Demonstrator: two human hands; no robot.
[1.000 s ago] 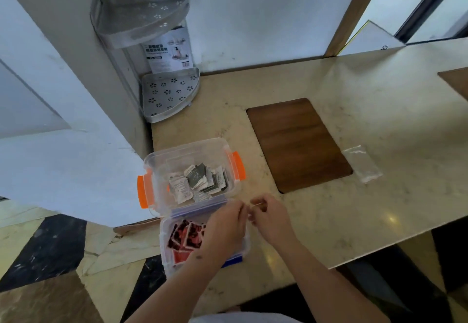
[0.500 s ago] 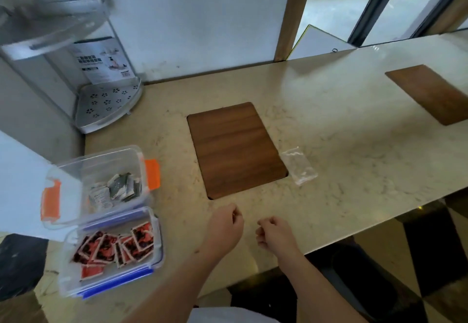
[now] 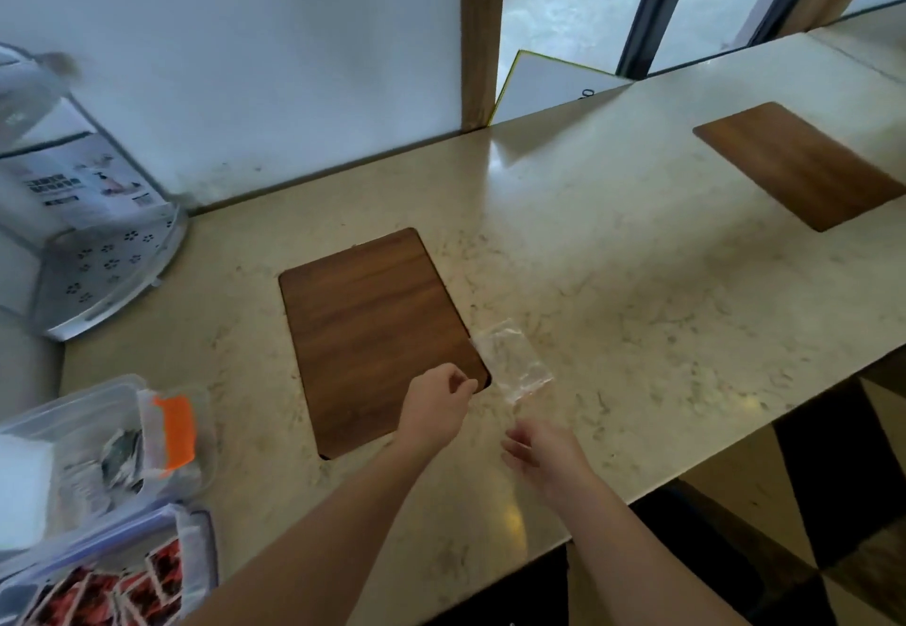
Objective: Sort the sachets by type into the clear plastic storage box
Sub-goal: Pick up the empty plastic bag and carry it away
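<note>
Two hands: left hand (image 3: 438,404), right hand (image 3: 544,454). Two dark wood panels in worktop (image 3: 637,292): near panel (image 3: 372,331), far panel (image 3: 799,164). One clear plastic bag (image 3: 515,360). Two clear storage boxes: orange-latched box (image 3: 122,434) with grey-white sachets (image 3: 120,461), blue-rimmed box (image 3: 196,557) with red-black sachets (image 3: 147,581); sachet counts too blurred to tell. One white corner shelf rack (image 3: 98,267).

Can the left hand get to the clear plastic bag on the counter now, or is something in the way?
Probably yes. The left hand hangs just beside the clear plastic bag, nothing between.
</note>
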